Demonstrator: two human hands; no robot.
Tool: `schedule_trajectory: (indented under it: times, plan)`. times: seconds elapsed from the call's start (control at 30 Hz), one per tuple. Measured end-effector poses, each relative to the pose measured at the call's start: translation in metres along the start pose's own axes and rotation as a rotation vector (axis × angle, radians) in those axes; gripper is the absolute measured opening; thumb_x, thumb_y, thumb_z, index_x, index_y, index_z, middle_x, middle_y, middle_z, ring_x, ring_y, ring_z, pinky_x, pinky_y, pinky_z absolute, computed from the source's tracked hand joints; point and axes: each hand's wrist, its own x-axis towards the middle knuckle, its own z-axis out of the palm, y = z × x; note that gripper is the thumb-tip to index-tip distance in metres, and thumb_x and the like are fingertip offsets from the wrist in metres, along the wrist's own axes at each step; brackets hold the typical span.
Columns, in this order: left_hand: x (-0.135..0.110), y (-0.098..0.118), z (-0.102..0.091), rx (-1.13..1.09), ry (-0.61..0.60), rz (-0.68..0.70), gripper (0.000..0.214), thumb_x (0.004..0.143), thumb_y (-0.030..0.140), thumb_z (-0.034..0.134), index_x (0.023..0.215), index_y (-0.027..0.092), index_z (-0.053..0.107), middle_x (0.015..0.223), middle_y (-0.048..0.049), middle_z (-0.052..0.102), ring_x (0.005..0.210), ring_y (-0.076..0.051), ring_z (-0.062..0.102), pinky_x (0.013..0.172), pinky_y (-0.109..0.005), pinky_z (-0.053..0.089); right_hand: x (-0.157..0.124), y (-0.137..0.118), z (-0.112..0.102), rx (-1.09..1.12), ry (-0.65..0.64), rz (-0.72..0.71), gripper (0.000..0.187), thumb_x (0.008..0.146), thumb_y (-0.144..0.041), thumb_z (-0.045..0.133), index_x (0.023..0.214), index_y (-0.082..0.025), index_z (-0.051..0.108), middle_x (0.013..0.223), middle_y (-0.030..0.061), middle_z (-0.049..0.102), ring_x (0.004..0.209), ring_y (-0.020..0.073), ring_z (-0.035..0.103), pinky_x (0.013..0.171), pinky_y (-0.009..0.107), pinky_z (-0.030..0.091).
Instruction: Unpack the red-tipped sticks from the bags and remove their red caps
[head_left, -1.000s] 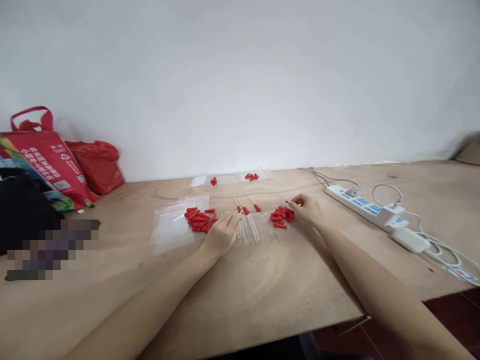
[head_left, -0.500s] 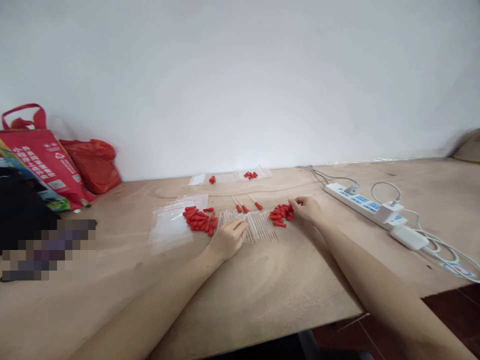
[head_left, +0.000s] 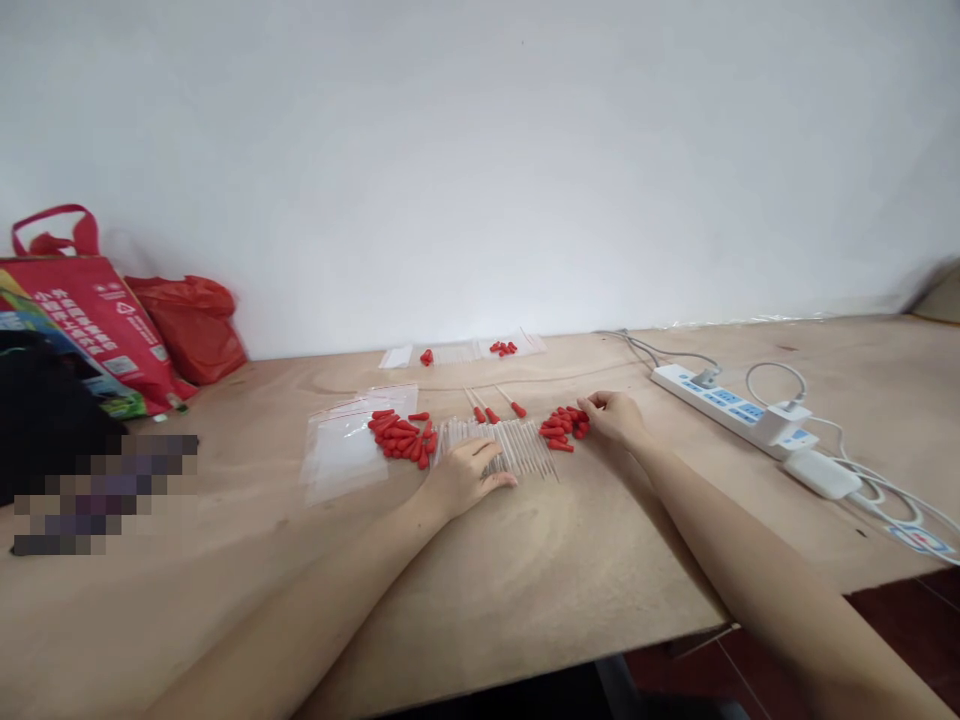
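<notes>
My left hand (head_left: 466,474) lies over a row of thin glass dropper tubes (head_left: 525,448), thumb spread away from the fingers; its fingertips cover part of the row. At the right-hand pile of red rubber bulbs (head_left: 559,428), my right hand (head_left: 611,412) has its thumb and fingers closed on a red rubber bulb (head_left: 582,416) at the pile's edge. A second, larger pile of red rubber bulbs (head_left: 401,436) sits left of the tubes. Behind the row, a few droppers with red bulbs fitted (head_left: 491,414) lie with their tubes pointing away from me.
Clear zip bags (head_left: 341,455) lie at the left, and more bags with bulbs and tubes (head_left: 457,353) lie near the wall. A white power strip (head_left: 727,408) with plugs and cables occupies the right. Pink and red bags (head_left: 191,325) stand at far left.
My left thumb has stretched out to the right, away from the fingers. My right hand stays at the edge of the bulb pile. The view has shifted slightly.
</notes>
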Motion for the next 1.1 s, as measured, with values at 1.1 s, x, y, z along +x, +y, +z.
schedule_trajectory:
  times: [1.1]
  plan:
    - [-0.004, -0.002, -0.028, 0.366, 0.138, -0.135, 0.039, 0.077, 0.034, 0.053, 0.113, 0.017, 0.052, 0.103, -0.009, 0.061, 0.093, -0.024, 0.051, 0.079, -0.038, 0.035, -0.015, -0.097, 0.011, -0.07, -0.147, -0.359, 0.015, 0.075, -0.03, 0.051, 0.083, -0.019, 0.058, 0.08, 0.0042, 0.065, 0.077, 0.017, 0.057, 0.069, 0.029, 0.035]
